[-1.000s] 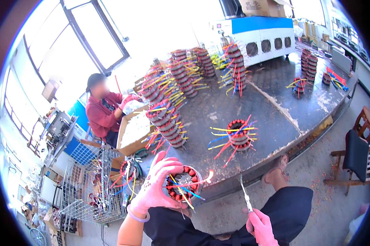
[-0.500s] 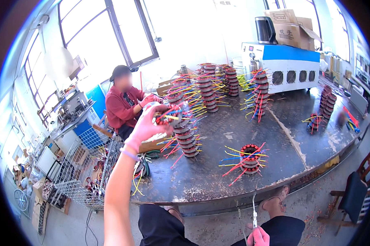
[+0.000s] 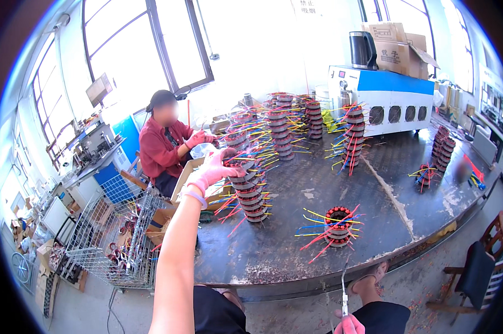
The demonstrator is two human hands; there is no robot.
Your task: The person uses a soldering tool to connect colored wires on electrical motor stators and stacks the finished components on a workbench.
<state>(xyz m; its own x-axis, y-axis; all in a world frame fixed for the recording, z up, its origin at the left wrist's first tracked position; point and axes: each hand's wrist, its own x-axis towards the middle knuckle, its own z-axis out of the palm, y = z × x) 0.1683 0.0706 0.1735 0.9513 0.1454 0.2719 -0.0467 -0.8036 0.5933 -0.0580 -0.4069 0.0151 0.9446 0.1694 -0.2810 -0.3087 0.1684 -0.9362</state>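
My left hand (image 3: pixel 210 170), in a pink glove, reaches forward over the table. Its fingers close around the top motor stator (image 3: pixel 241 168) of a tall stack (image 3: pixel 250 197) bristling with red, yellow and blue wire ends. Low in the picture, my right hand (image 3: pixel 349 324) grips a slender tool (image 3: pixel 345 303) with a pale body and a thin bent metal tip, which points up toward the table edge. A short pile of wound stators (image 3: pixel 338 236) stands on the table in front of me, its coloured leads splayed outward.
More stator stacks (image 3: pixel 279 133) crowd the back, with others (image 3: pixel 442 150) at the right. A blue-and-white machine (image 3: pixel 393 83) carries a kettle (image 3: pixel 362 50) and cardboard boxes (image 3: pixel 396 53). A co-worker in red (image 3: pixel 162 147) sits across at left, beside a wire cage (image 3: pixel 109 245).
My left hand has come down with a stator, from above the stack onto its top. My right hand stays low with the slender tool.
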